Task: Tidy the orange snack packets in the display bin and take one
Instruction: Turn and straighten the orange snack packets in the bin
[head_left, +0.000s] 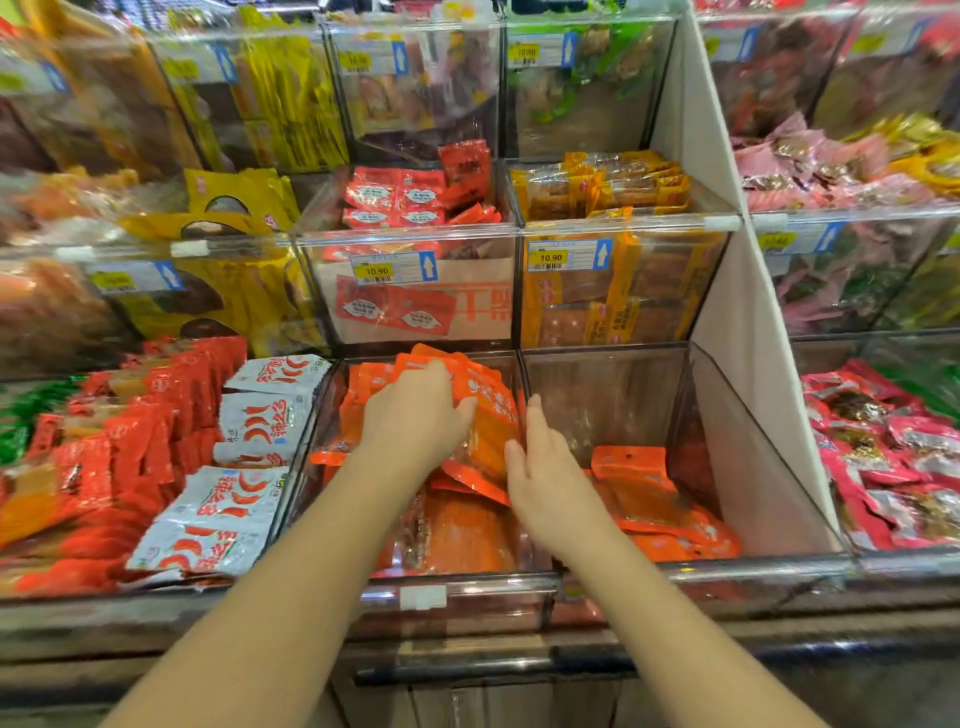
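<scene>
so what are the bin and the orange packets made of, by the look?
The bin: clear rigid plastic, probably acrylic, with a glossy finish. Packets show through its walls and glare streaks run along the rim.
The orange packets: thin flexible plastic film, glossy. They crinkle, catch highlights and have flat sealed edges. Whether the film is foil-lined cannot be told from here.

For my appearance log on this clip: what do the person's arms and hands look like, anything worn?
The left forearm and right forearm are bare to the frame edge; no sleeves show. The left hand and right hand wear no gloves, and no ring, watch or bracelet is visible.
</scene>
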